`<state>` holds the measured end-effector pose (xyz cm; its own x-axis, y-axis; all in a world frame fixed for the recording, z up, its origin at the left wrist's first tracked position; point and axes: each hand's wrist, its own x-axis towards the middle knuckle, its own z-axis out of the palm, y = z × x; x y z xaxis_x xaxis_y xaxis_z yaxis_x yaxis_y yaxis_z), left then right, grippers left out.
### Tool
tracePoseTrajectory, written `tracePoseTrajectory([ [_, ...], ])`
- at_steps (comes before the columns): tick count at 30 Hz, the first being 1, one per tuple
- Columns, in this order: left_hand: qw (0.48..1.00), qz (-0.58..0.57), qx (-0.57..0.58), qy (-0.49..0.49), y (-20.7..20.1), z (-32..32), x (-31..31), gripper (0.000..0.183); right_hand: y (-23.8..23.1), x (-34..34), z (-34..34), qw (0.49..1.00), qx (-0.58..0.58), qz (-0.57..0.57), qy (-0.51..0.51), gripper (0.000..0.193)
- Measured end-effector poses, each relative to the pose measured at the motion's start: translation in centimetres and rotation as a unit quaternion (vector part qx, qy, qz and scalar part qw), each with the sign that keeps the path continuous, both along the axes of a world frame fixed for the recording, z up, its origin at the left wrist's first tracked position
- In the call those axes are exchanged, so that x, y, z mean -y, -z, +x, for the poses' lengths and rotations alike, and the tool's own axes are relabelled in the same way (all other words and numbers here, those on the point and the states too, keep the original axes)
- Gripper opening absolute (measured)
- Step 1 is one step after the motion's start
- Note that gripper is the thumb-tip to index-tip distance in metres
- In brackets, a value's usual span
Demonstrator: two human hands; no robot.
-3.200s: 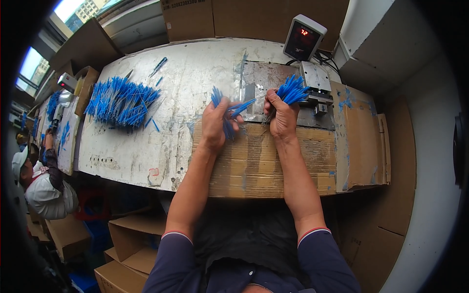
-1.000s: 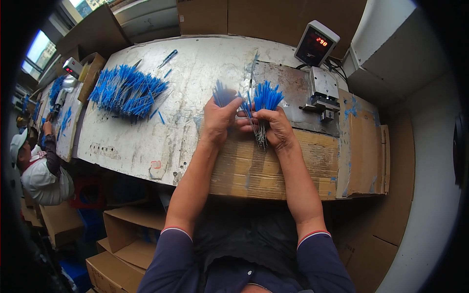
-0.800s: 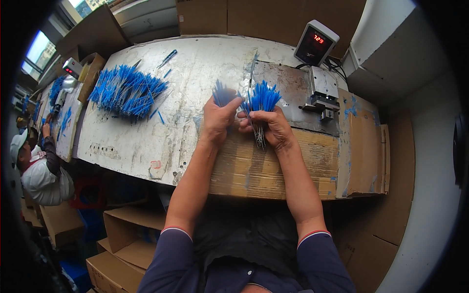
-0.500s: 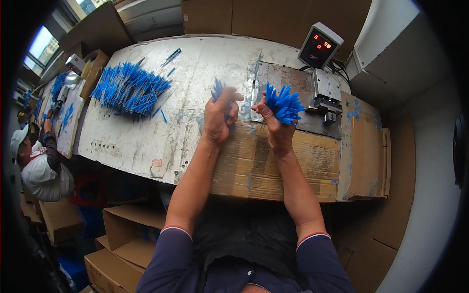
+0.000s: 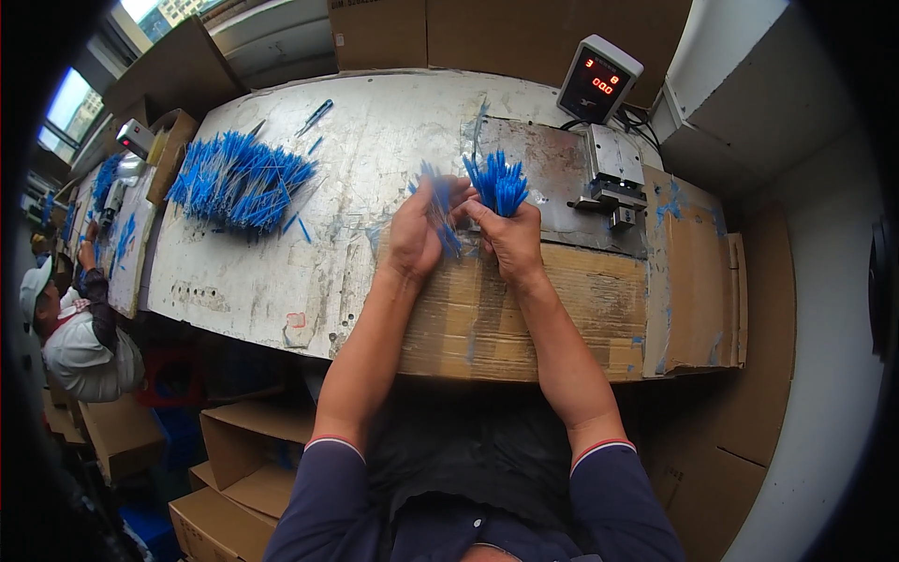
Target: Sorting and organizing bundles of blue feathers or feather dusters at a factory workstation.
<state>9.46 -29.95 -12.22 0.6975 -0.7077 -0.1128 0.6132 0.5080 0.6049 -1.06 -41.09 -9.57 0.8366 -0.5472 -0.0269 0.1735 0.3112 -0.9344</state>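
My right hand (image 5: 514, 242) grips a thick bundle of thin blue-ended plastic strips (image 5: 500, 185), their blue ends fanned upward. Close beside it, my left hand (image 5: 415, 232) is curled around a smaller bunch of similar blue strips (image 5: 442, 208), smeared by motion. The fingertips of both hands meet or nearly meet above the cardboard-covered front of the table. On the table to the left lies a big heap of the same strips (image 5: 242, 180), pale stems tangled among blue ends.
A small tool (image 5: 316, 117) lies behind the heap. At the back right stand a display box with red digits (image 5: 600, 81) and a metal fixture (image 5: 615, 167) on a metal plate. A cardboard sheet (image 5: 524, 318) covers the front edge. At far left a person (image 5: 84, 337) works.
My right hand has moved left with its bundle, toward my left hand. Digits on the display have changed. The view has shifted slightly.
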Motion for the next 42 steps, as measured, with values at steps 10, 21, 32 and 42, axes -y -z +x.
tracePoseTrajectory([
  [10,1.0,0.008,0.023,0.007,-0.1,-1.3,0.5,0.036,1.1,-0.6,0.7,0.999,-0.017,-0.047,0.017,0.008],
  [21,0.99,0.079,0.115,-0.02,0.1,-1.1,0.1,0.029,0.7,-0.1,0.7,0.998,-0.006,0.052,0.039,0.011],
  [32,0.996,0.023,0.071,-0.038,-0.5,0.0,-0.6,0.037,1.4,1.7,0.9,0.953,0.151,0.121,0.232,0.004],
  [42,0.995,0.033,0.084,0.044,-0.5,-1.0,-0.3,0.04,0.6,1.2,0.2,0.999,-0.005,-0.036,0.028,0.017],
])
